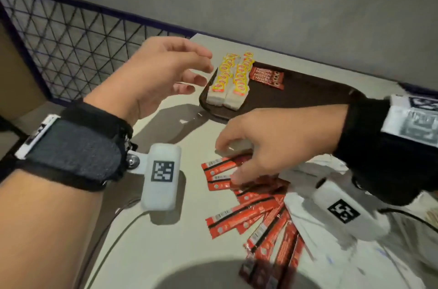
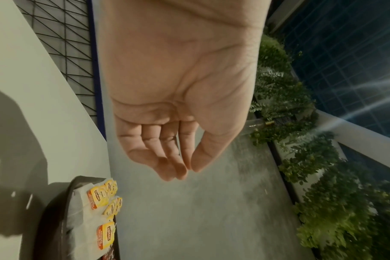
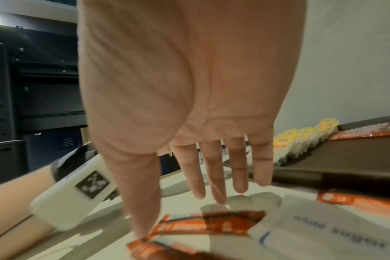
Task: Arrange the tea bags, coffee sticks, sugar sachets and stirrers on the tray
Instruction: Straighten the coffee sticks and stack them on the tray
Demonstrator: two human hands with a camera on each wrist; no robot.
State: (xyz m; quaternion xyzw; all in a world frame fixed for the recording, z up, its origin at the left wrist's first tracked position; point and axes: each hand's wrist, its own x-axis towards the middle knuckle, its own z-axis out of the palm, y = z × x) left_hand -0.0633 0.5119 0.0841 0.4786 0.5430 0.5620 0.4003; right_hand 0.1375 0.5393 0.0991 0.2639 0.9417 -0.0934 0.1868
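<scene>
Coffee sticks (image 1: 258, 215): fanned on table (image 1: 166, 241), long axes splayed.
Tea bags (image 1: 228, 78): two rows on tray (image 1: 296, 99).
Left hand (image 1: 154, 75): loosely spread, empty.
Right hand (image 1: 272, 146): fingers extended, thumb touching a stick.

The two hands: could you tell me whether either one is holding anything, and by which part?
Nothing is held. The left hand hangs empty; the right hand reaches, fingers straight, over the loose coffee sticks.

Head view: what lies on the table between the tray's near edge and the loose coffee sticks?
Only bare white table, crossed by hand shadows; the right hand reaches over that stretch. The tray and the loose coffee sticks lie apart in the head view.
</scene>
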